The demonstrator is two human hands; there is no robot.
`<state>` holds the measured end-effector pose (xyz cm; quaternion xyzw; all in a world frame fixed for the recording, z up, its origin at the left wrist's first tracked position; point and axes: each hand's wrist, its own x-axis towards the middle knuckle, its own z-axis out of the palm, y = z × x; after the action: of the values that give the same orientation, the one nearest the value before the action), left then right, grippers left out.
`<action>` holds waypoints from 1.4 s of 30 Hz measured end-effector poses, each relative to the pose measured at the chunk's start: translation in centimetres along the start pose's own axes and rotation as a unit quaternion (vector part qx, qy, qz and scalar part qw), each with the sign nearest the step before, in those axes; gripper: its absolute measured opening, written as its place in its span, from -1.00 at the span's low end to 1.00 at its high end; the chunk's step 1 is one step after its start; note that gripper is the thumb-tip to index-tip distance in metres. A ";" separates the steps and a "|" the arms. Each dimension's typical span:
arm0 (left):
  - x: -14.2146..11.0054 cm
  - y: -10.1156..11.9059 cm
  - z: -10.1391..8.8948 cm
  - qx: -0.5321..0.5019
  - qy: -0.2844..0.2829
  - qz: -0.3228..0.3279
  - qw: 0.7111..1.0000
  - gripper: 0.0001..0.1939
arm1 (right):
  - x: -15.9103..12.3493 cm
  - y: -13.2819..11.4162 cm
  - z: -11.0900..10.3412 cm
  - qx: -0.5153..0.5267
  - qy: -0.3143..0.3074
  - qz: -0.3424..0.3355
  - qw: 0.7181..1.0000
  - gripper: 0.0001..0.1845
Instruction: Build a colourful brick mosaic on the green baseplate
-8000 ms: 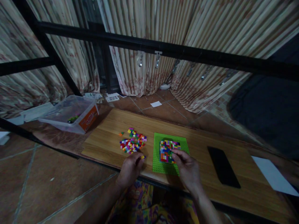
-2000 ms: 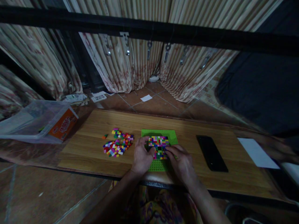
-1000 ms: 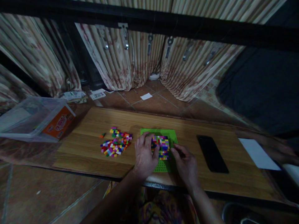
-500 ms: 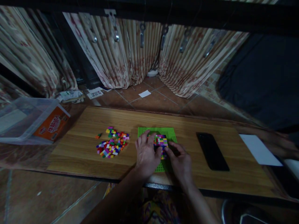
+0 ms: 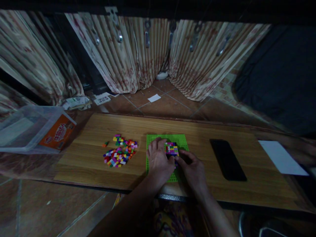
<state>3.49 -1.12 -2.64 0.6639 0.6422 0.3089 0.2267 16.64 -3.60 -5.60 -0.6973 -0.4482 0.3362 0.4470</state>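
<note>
Left hand draped over multicolour plastic brick mosaic on studded green baseplate, right hand at mosaic's right edge, can't tell either grip; loose boxy bricks left

Studded plastic baseplate, smooth wood-grained tabletop

No words can be read for certain. The orange label on the clear plastic box, off the table's left edge, bears pale Chinese-looking characters, too blurred to make out. Beyond the far left corner, a white sheet carries a dark QR-like pattern.
</note>
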 end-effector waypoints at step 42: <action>-6.6 -16.5 -13.2 0.188 0.045 0.038 0.980 -0.19 | -7.9 -4.9 14.0 -0.180 -0.191 -0.328 0.907 -0.70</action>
<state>-17.44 -7.76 -5.61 0.7040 0.6728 0.2202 0.0572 -0.05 -5.47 -5.80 -0.5016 -0.7818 0.2108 0.3045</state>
